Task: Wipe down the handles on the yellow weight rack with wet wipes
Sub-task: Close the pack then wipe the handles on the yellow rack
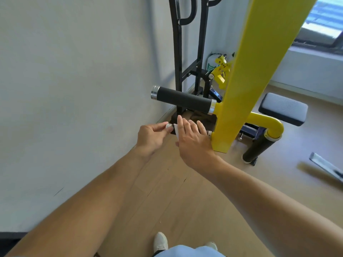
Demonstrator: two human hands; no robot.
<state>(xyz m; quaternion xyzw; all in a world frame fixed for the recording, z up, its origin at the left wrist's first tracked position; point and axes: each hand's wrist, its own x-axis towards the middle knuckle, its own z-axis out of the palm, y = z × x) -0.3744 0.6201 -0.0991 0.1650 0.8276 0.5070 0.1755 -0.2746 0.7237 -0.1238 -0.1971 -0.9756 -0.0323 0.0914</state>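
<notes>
The left hand pinches the silver end cap of the lower handle between thumb and fingertips, its other fingers curled loosely beneath. Just to its right, the right hand lies over that same handle with fingers straight and spread, pressing a white wet wipe against it; only a strip of the wipe shows between the two hands, and the handle's grip is hidden under the palm. The handle's far end meets the yellow post of the weight rack right beside the right hand's little finger. Above both hands, a second handle, the upper handle, juts leftward from the same post, black-gripped with silver collars at each end, untouched. Beyond the hands stands a black frame against the white wall. To the right of the right hand, past the post, a grey padded seat and a black roller pad sit over the wooden floor. Below the forearms, white shoes show.
</notes>
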